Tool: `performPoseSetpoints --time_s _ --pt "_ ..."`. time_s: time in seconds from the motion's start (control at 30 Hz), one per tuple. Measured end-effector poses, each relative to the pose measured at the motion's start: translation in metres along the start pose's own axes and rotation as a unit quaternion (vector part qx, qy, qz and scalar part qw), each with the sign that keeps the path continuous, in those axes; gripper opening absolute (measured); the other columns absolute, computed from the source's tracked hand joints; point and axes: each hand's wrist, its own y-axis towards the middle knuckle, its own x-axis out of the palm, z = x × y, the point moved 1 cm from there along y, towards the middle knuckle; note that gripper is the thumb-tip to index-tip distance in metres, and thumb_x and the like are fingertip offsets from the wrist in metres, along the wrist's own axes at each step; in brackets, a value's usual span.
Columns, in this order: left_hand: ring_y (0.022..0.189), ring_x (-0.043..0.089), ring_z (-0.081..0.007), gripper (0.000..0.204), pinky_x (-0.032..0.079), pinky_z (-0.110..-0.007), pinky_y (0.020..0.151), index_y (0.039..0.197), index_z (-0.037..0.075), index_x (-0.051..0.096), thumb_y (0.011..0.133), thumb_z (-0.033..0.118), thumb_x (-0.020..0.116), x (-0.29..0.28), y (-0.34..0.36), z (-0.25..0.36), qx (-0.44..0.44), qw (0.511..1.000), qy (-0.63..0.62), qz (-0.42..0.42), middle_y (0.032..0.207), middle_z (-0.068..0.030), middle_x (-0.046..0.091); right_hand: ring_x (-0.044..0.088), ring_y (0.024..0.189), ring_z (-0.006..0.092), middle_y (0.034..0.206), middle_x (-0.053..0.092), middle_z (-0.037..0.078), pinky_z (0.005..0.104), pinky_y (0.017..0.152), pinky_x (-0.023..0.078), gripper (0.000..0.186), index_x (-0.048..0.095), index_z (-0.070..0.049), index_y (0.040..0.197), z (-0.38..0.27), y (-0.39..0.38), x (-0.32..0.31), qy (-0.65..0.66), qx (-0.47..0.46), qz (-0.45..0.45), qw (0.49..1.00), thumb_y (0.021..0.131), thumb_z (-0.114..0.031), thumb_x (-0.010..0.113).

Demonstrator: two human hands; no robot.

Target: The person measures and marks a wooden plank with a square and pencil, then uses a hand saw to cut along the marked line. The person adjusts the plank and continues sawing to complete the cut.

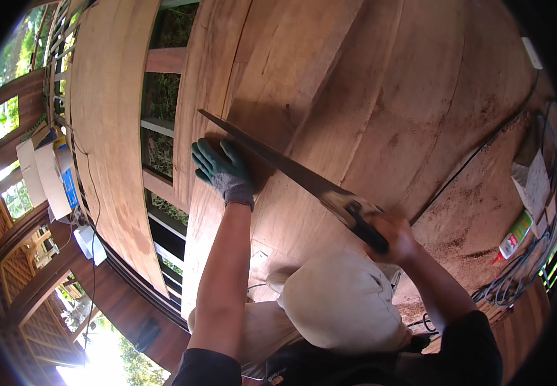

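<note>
A hand saw (278, 162) with a long dark tapering blade slants across the wooden planks (355, 83). Its dark handle is gripped by my right hand (394, 238), whose fingers wrap round it. The blade's narrow tip points to the far left, just beyond my left hand (222, 168). That hand wears a green and grey work glove and lies flat on a board (204, 225), fingers spread, beside the blade. Whether the saw's teeth touch the wood cannot be made out. My knee (339, 296), in light trousers, rests close below the saw handle.
Left of the boards, a gap crossed by beams (158, 125) opens onto greenery below. Past it lies a wide loose plank (111, 128). Cardboard boxes (43, 170) stand at the far left. A glue bottle (515, 235), coiled cables (516, 276) and a dark cord (471, 157) lie at right.
</note>
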Motion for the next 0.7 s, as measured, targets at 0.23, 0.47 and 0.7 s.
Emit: performPoseSetpoints --time_s 0.23,0.47,0.7 --pt "0.152 0.022 -0.0349 0.066 0.017 -0.059 0.119 0.154 0.006 0.032 0.102 0.044 0.048 0.000 0.004 0.002 -0.006 1.000 -0.023 -0.010 0.162 -0.0195 0.029 0.069 0.072 0.0338 0.080 0.068 0.011 0.0441 0.064 0.057 0.024 0.063 -0.009 0.085 -0.003 0.009 0.009 0.002 0.006 0.006 1.000 0.066 -0.013 0.077" --pt "0.151 0.024 -0.0355 0.066 0.017 -0.059 0.119 0.153 0.005 0.034 0.103 0.046 0.045 0.001 0.006 0.007 0.012 1.000 -0.016 0.022 0.161 -0.0199 0.030 0.066 0.065 0.0344 0.074 0.063 0.012 0.0434 0.057 0.055 0.020 0.061 -0.008 0.081 0.003 0.023 0.012 0.041 -0.009 0.007 0.999 0.066 -0.010 0.075" --pt "0.151 0.026 -0.0363 0.066 0.018 -0.058 0.119 0.154 0.006 0.035 0.103 0.047 0.043 -0.001 0.002 0.003 0.003 1.000 -0.013 0.017 0.161 -0.0201 0.032 0.069 0.069 0.0326 0.077 0.067 0.014 0.0427 0.060 0.056 0.018 0.064 -0.006 0.080 0.000 -0.014 -0.020 0.028 -0.021 -0.019 0.999 0.066 -0.009 0.074"
